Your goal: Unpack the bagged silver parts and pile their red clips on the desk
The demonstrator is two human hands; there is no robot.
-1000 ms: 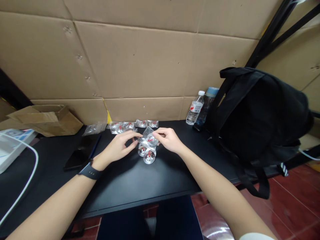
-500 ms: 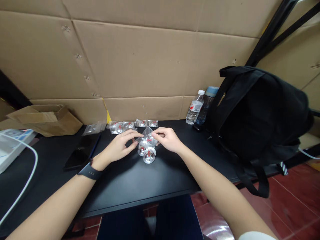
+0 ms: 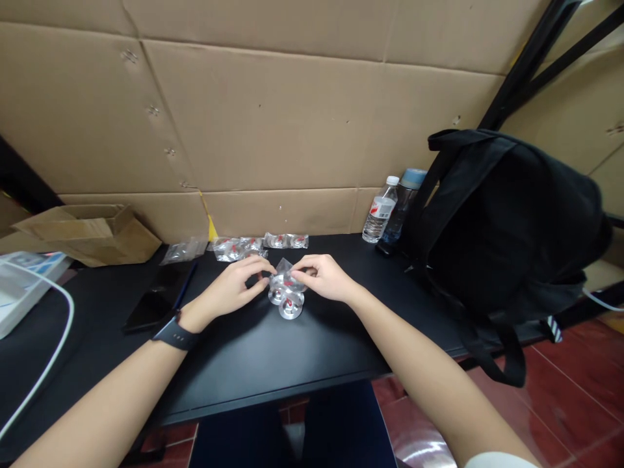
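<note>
Between my hands is a small clear plastic bag (image 3: pixel 284 265), its pointed corner facing the cardboard wall. My right hand (image 3: pixel 324 276) is closed in a pinch on the bag's right side. At the bag's left edge, the curled fingers and thumb of my left hand (image 3: pixel 241 283) grip it. Just below, on the black table, lie clear round discs with red marks; the nearest disc (image 3: pixel 291 305) is in plain sight, and another disc (image 3: pixel 277 295) is partly covered by the bag. What the bag holds is hard to make out.
Several bagged discs (image 3: pixel 237 247) and a bagged pair (image 3: pixel 286 240) lie along the back. A flat plastic bag (image 3: pixel 184 249), dark phone (image 3: pixel 158 296) and paper bag (image 3: pixel 97 237) are left. Rightward stand a water bottle (image 3: pixel 380 211), blue-lidded bottle (image 3: pixel 411 182) and black backpack (image 3: pixel 507 221).
My right hand and the plastic bag have come slightly down toward me, over the discs. The left hand has stayed nearly in place.
</note>
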